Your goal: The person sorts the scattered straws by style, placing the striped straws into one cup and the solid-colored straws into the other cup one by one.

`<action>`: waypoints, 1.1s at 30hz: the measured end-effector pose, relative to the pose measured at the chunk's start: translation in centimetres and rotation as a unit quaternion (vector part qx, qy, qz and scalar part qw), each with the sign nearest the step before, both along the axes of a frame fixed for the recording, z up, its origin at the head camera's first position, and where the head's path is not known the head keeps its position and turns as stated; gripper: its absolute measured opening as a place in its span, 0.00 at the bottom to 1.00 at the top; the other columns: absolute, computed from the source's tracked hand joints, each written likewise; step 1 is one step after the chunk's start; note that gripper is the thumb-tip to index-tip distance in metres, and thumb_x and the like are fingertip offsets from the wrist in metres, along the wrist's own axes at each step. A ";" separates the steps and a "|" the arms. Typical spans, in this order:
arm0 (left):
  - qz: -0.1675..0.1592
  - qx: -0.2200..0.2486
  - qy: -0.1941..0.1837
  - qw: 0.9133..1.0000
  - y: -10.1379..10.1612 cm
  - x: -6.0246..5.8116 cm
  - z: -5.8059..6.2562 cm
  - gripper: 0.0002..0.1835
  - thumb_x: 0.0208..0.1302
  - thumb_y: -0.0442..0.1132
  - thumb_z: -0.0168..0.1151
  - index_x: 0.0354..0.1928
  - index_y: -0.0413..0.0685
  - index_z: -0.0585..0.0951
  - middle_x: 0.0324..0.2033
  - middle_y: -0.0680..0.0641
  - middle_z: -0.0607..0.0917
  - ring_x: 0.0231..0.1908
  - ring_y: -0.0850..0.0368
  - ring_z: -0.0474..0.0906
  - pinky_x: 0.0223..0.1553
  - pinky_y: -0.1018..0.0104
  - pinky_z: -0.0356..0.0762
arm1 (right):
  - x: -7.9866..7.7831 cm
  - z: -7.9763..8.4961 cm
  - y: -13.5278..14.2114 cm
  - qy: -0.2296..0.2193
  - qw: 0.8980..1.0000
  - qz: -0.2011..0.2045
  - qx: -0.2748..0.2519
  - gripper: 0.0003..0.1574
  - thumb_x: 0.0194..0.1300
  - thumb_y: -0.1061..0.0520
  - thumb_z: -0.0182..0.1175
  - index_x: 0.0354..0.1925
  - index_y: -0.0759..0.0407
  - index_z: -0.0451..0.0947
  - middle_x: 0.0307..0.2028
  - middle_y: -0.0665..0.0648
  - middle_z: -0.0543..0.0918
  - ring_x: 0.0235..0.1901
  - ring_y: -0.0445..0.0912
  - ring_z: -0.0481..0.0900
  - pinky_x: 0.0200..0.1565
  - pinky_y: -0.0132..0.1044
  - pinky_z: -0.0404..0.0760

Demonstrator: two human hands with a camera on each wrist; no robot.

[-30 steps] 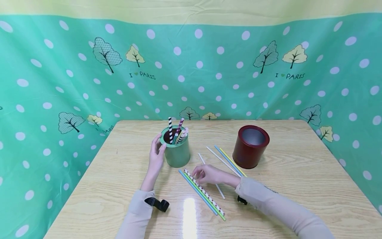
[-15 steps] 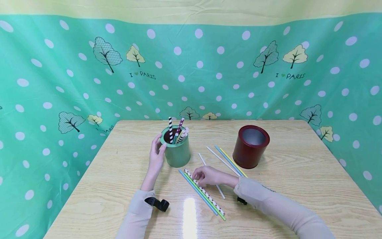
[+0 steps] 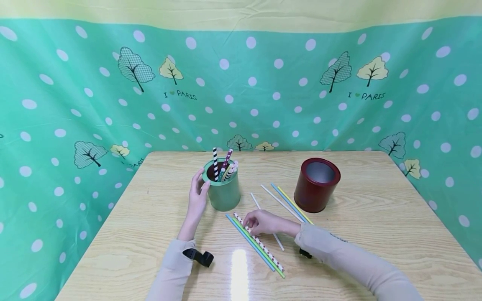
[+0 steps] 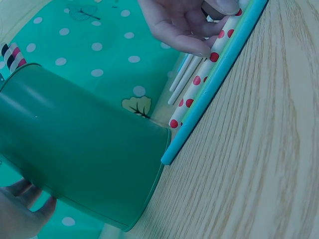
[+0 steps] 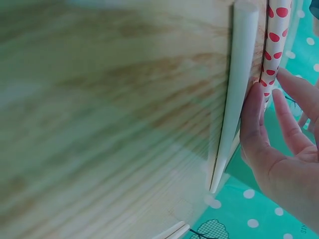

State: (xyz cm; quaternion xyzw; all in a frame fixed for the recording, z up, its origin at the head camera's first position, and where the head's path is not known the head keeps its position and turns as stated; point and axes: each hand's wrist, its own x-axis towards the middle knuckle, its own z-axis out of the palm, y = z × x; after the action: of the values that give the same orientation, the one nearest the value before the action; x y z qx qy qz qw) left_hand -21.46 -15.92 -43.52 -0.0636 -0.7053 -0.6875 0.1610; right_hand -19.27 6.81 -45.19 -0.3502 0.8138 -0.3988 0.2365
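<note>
In the head view, left of centre, holding the green can [image 3: 224, 196] at its rim with the left hand [image 3: 197, 194], thumb toward the near side and fingers curved round the left, spread about as far as the rim's curve asks. Reaching up from the bottom edge, left sleeve [image 3: 171, 271] nearly upright in the frame, wrist lifted, black wrist camera [image 3: 199, 256] at the cuff. Just below centre, pinching the dotted straw [image 3: 269, 254] near its upper end with the right hand [image 3: 261, 221], palm down, knuckles bent, right sleeve [image 3: 350, 255] slanting in from the lower right. Lying alongside the dotted straw, slanting toward the lower right: a green straw [image 3: 259, 247] and a blue straw [image 3: 250, 243]. Passing under the right hand, a white straw [image 3: 278, 242]; standing right of centre, a red can [image 3: 317, 188]; leaning inside the green can, several patterned straws [image 3: 215, 164]. In the left wrist view, resting left fingertips against the can's side at lower left, with the can filling the left half; at upper centre, gripping the dotted straw between right-hand digits, close to the green and blue straws. In the right wrist view, nipping the dotted straw at upper right, fingertips on either side, parted only by its thickness, with another finger stretched out just beside.
</note>
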 end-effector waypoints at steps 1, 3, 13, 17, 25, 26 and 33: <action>0.001 0.000 -0.001 1.000 0.0 0.0 0.0 0.24 0.65 0.36 0.47 0.63 0.45 0.58 0.57 0.36 0.66 0.58 0.47 0.60 0.59 0.52 0.55 | 0.0 0.0 0.0 0.001 1.000 -0.002 0.002 0.14 0.46 0.71 0.60 0.36 0.66 0.76 0.26 0.54 0.75 0.24 0.38 0.71 0.28 0.26 0.73; 0.003 -0.001 -0.003 1.000 0.0 0.0 0.0 0.24 0.65 0.36 0.47 0.62 0.45 0.58 0.57 0.36 0.67 0.58 0.47 0.61 0.59 0.52 0.55 | 0.0 0.0 0.0 0.000 1.000 -0.006 0.003 0.14 0.46 0.71 0.61 0.36 0.66 0.77 0.26 0.53 0.75 0.24 0.38 0.71 0.28 0.26 0.73; 0.005 -0.006 0.003 1.000 0.1 0.1 0.1 0.24 0.65 0.37 0.48 0.62 0.46 0.59 0.56 0.38 0.68 0.57 0.50 0.62 0.59 0.54 0.56 | -0.1 -0.2 0.3 -0.006 1.000 -0.028 -0.001 0.14 0.44 0.72 0.62 0.34 0.67 0.77 0.24 0.57 0.75 0.21 0.38 0.70 0.24 0.26 0.72; 0.001 -0.009 -0.002 1.000 0.0 0.1 0.1 0.24 0.65 0.37 0.47 0.62 0.46 0.58 0.57 0.38 0.67 0.57 0.50 0.61 0.59 0.55 0.56 | -0.1 -0.1 0.4 -0.005 1.000 -0.031 0.000 0.14 0.43 0.72 0.62 0.34 0.67 0.77 0.23 0.56 0.74 0.19 0.37 0.68 0.21 0.25 0.69; -0.003 -0.004 0.000 1.000 0.1 0.2 0.2 0.24 0.66 0.37 0.46 0.63 0.45 0.57 0.57 0.36 0.66 0.58 0.47 0.60 0.60 0.53 0.54 | 0.0 -0.2 0.4 0.031 0.999 -0.027 0.022 0.13 0.43 0.71 0.64 0.33 0.65 0.77 0.20 0.52 0.72 0.16 0.35 0.65 0.20 0.25 0.67; -0.004 -0.003 0.002 1.000 0.1 0.2 0.2 0.24 0.66 0.36 0.45 0.63 0.44 0.57 0.57 0.36 0.66 0.58 0.47 0.60 0.60 0.53 0.54 | 0.0 -0.2 0.4 0.037 0.999 -0.027 0.024 0.13 0.43 0.70 0.64 0.32 0.64 0.77 0.20 0.52 0.72 0.16 0.35 0.65 0.20 0.25 0.67; -0.004 -0.003 0.001 1.000 0.1 0.2 0.2 0.24 0.66 0.36 0.46 0.63 0.44 0.57 0.56 0.36 0.67 0.57 0.47 0.61 0.59 0.54 0.55 | 0.2 -0.4 0.4 0.054 0.997 -0.035 0.032 0.14 0.43 0.70 0.63 0.33 0.63 0.77 0.19 0.51 0.72 0.17 0.35 0.65 0.20 0.25 0.68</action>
State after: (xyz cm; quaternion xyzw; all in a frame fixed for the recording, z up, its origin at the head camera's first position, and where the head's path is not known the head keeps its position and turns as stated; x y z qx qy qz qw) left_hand -21.25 -15.85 -43.32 -0.0679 -0.7068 -0.6860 0.1591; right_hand -19.10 7.25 -45.56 -0.3351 0.8493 -0.3614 0.1891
